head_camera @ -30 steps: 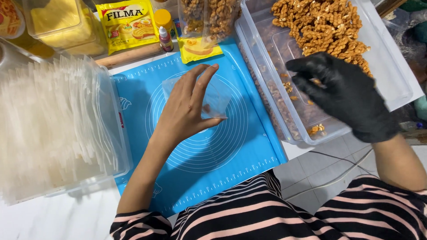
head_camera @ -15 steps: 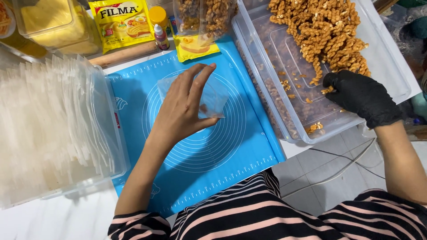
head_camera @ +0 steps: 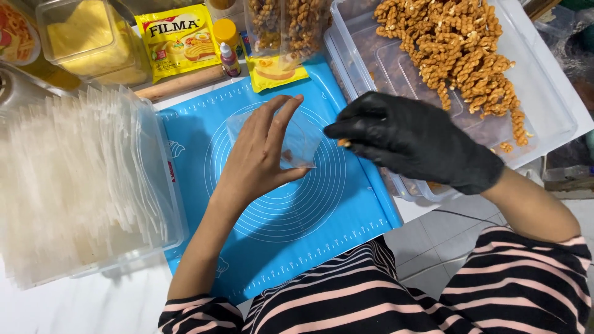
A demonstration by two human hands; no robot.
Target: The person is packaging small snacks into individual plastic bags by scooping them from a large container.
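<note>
My left hand (head_camera: 260, 158) lay on the blue mat (head_camera: 291, 247), close to me. Its fingers (head_camera: 281, 120) were spread wide and lifted a little, and they held open a small clear bag (head_camera: 297, 142). The bag lay right under my fingertips, touching them. I could see a bit of something brown inside it already.

Just beside the bag, on its open side, was my right hand (head_camera: 414, 139) in a black glove. Its fingertips (head_camera: 339, 131) were pinched close together on a small brown twisted snack (head_camera: 342, 143). They were almost at the bag's mouth.

I think I was filling the bag, and this piece was about to go in. The next move needed care: the bag's mouth was floppy, so my left fingers had to keep it open while the snack slid in.

Past my gloved fingers stood the clear tray (head_camera: 557, 105) with a heap of twisted snacks (head_camera: 458, 49). Far beyond my left fingers lay a yellow packet (head_camera: 179, 40) and a small bottle (head_camera: 230, 60). A box of clear bags (head_camera: 80, 179) stood off to the thumb-away side.
</note>
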